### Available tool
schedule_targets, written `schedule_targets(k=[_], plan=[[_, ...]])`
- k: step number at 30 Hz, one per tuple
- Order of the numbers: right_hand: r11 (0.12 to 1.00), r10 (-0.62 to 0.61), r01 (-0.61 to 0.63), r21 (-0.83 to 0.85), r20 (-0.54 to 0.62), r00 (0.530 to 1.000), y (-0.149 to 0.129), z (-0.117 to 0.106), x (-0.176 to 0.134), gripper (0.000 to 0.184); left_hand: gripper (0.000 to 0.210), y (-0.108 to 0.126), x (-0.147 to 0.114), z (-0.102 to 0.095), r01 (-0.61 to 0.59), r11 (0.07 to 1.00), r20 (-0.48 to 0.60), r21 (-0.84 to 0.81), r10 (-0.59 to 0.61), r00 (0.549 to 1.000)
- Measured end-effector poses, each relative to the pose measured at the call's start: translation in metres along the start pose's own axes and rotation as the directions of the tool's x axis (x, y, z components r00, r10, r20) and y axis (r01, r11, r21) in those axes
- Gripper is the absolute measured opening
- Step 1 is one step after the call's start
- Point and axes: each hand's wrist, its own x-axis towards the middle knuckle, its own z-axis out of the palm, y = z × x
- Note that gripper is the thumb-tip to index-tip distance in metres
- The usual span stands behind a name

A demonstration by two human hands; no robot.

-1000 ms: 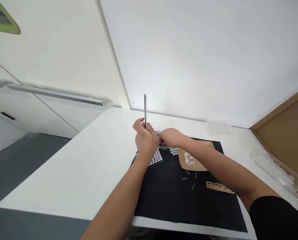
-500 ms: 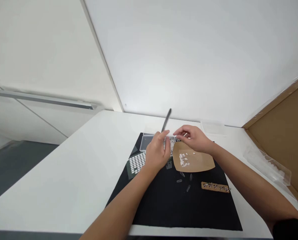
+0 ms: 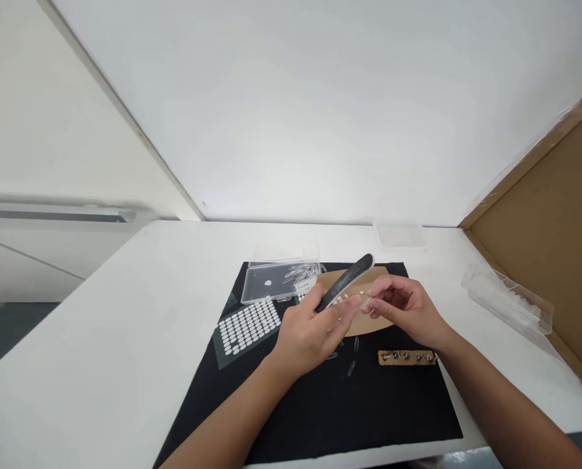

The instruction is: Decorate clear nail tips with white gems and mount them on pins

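My left hand [image 3: 306, 331] is closed around a black nail file [image 3: 347, 280] with a pale edge, which points up and to the right. My right hand [image 3: 404, 306] pinches a small translucent piece [image 3: 366, 303], which looks like a clear nail tip. Its other end is close to my left fingertips, and I cannot tell if they hold it too. Beneath both hands lies a brown paper sheet [image 3: 369, 329] with small white pieces on it. Several clear nail tips [image 3: 352, 369] lie on the black mat [image 3: 320, 417].
An open clear case [image 3: 266, 280] with many clear tips stands behind my left hand. Left of it lies a dark sheet with white ovals [image 3: 249, 326]. At right are a cork strip with metal stands [image 3: 408, 357] and a clear plastic box [image 3: 510, 299]. A cardboard panel [image 3: 549, 215] leans there.
My hands have come closer together and moved over the brown paper, away from the clear case. The nail file has tilted to the right. The camera view has shifted too.
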Motion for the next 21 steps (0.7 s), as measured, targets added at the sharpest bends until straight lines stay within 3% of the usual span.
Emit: schedule_targets(k=[6, 13, 18, 21], plan=[[0.997, 0.053, -0.053, 0.058, 0.008, 0.999, 0.000, 0.007, -0.004, 0.019, 0.022, 0.001, -0.003, -0.003, 0.008, 0.999, 0.104, 0.042, -0.012, 0.994], [0.989, 0.117, -0.113, 0.094, -0.043, 0.992, 0.003, 0.007, -0.002, 0.026, 0.022, 0.003, -0.006, -0.008, 0.142, 0.990, 0.206, 0.010, -0.141, 0.968], [0.992, 0.104, -0.104, 0.069, -0.008, 0.994, 0.008, 0.009, -0.004, 0.024, 0.019, 0.002, 0.001, -0.006, 0.086, 0.991, 0.106, -0.102, -0.075, 0.991], [0.997, 0.039, -0.041, -0.063, -0.022, 0.999, 0.013, 0.011, -0.006, 0.024, 0.017, 0.003, 0.007, -0.003, 0.098, 0.972, 0.054, -0.212, -0.088, 0.995]])
